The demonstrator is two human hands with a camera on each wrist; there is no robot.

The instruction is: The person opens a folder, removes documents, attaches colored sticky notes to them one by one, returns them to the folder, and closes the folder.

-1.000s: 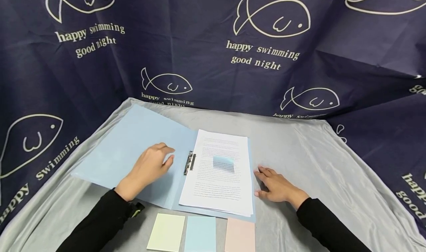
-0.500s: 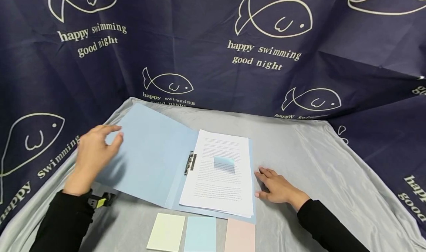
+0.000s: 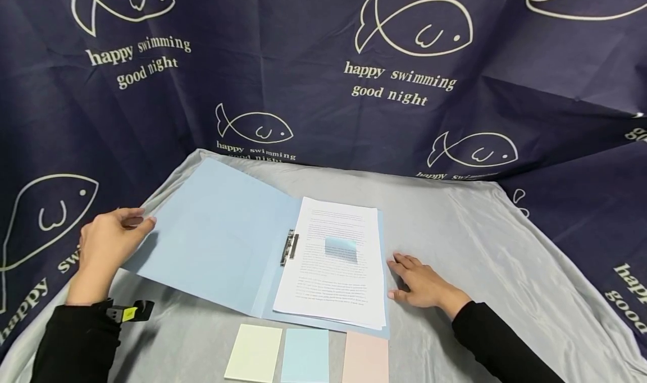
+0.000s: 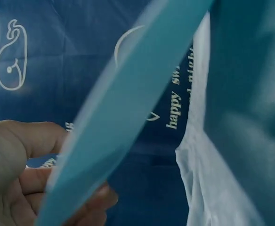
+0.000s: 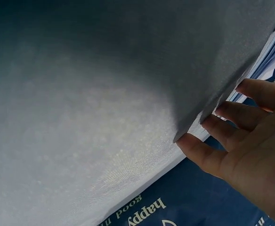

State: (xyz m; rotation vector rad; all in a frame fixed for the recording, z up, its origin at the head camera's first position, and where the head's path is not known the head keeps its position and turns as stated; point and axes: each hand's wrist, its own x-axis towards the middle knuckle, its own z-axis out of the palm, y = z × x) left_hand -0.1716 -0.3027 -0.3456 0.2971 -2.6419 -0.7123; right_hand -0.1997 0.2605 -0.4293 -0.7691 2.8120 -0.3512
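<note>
A light blue file folder (image 3: 217, 231) lies spread on the cloth, its cover slightly raised at the left. My left hand (image 3: 108, 240) holds the cover's left edge with thumb and fingers. In the left wrist view the cover (image 4: 123, 99) crosses in front of the left fingers (image 4: 97, 205), hiding part of them. On the folder's right side lies a stack of printed paper (image 3: 328, 282) beside a metal clip (image 3: 289, 248). Just right of the folder, my right hand (image 3: 422, 282) rests on the cloth with fingers spread; its fingertips (image 5: 189, 141) touch the cloth in the right wrist view.
A pale green pad (image 3: 254, 352), a light blue pad (image 3: 305, 355) and a pink pad (image 3: 366, 356) lie along the front. A blue translucent patch (image 3: 341, 248) shows on the top sheet. Grey cloth (image 3: 455, 226) covers the table; a dark blue curtain (image 3: 303, 46) stands behind.
My left hand has moved left from above the middle of the cover to its left edge and taken hold there. The right hand has stayed in place.
</note>
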